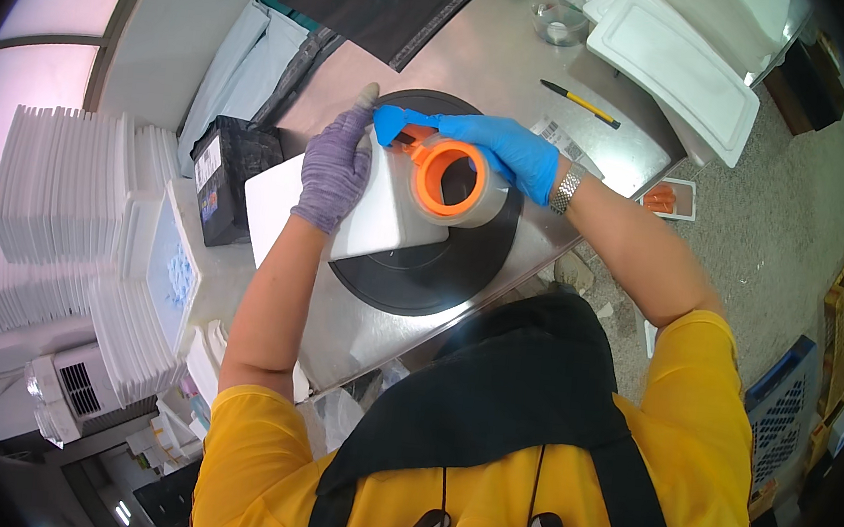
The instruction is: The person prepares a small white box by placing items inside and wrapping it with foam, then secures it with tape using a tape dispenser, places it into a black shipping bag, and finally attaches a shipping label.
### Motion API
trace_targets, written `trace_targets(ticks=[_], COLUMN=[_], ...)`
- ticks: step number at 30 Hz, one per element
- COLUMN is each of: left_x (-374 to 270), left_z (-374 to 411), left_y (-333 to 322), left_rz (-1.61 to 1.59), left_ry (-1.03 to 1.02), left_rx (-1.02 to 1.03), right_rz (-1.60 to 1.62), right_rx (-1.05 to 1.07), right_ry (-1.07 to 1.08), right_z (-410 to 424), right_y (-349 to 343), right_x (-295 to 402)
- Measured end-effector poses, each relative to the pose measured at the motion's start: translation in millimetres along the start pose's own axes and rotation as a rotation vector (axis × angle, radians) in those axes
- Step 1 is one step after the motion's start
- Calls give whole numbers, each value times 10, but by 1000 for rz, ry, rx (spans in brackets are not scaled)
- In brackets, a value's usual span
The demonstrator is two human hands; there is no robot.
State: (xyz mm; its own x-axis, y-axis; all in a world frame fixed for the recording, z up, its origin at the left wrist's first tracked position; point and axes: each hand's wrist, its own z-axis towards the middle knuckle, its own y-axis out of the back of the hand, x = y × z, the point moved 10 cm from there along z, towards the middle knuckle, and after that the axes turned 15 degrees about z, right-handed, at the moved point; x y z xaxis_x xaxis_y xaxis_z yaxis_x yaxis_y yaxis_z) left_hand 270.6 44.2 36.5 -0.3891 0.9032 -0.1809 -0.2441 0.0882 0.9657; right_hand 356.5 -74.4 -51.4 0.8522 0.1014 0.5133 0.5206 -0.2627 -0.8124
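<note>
My left hand (334,169), in a purple knit glove, rests on a white foam box (373,218), its fingertips at the box's far edge. The box sits tilted across a round black turntable (420,282). In a blue glove, my right hand (503,150) is closed on a tape dispenser with an orange hub (450,179) and a wide roll of clear tape. The dispenser's blue and orange head (396,126) touches or nearly touches the box near my left fingertips. Whether tape is stuck to the box cannot be seen.
A black wrapped parcel (230,179) stands left of the box. Stacked white foam lids (60,187) rise further left. On the metal table (377,342) lie a yellow and black pen (580,104), a label (564,140) and a black mailer bag (384,4). White lids (672,67) lean at back right.
</note>
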Motion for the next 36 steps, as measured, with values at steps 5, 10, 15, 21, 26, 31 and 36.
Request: trace_targets(ticks=[5,10,15,21,26,31,36], left_x=[40,478,745,1435,517,-1215,-1345], left_z=[36,-67,-83,-398,-698,-1406,-932], left_y=[-67,27,205,-351,604,147,-72], left_rz=[206,332,388,911,673,214,321], left_ry=[49,510,616,150,284,-697,-416], left_rx=[131,48,35,796,9,435,279], right_rz=[5,67,278,253,192,141,11], right_rx=[217,134,-14,-23,55,120,99], right_ry=[-134,0,92,-33,-110,-224,-121], right_z=[-650,-838,-533,16,238,445,353], right_y=[-213,-276,-50,151,80,-68,172], right_x=[-579,-662,-467,-360,-53,55,229])
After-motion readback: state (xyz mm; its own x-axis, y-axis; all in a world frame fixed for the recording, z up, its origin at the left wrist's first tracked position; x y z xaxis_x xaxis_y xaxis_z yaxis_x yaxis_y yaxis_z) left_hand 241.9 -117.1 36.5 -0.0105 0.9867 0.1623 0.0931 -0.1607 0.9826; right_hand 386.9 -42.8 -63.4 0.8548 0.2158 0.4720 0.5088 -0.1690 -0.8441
